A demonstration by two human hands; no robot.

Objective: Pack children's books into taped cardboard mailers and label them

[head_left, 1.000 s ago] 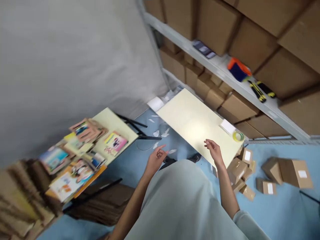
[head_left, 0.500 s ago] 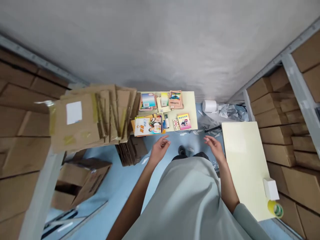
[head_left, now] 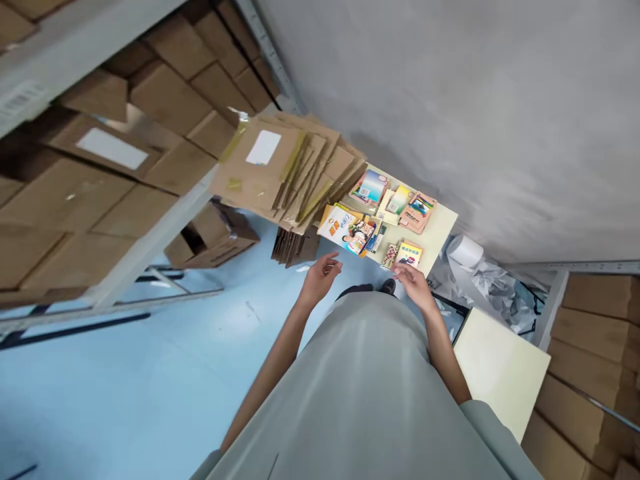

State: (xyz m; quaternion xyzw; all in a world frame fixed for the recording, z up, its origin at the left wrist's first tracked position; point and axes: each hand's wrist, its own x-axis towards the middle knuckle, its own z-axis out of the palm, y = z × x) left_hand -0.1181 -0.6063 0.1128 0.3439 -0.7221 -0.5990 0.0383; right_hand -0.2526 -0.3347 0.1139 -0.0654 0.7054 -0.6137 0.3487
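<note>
Nothing is in my left hand; its fingers are apart and slightly curled, just in front of a fanned pile of books. My right hand hangs near the front edge of the cream table, its fingers loosely spread beside a small book with a yellow and pink cover. Behind these lie a blue-covered book stack, a yellow-green book and an orange-pink stack. A small patterned booklet is left of the yellow and pink one.
Flattened cardboard is piled at the table's left end. Boxes fill the left shelf and right shelf. A white roll and crumpled paper lie right of the table. Another cream table stands at my right.
My view has turned to the left, so the table and shelves appear tilted and more of the left shelf and floor shows. My right hand is now closer to the table and books.
</note>
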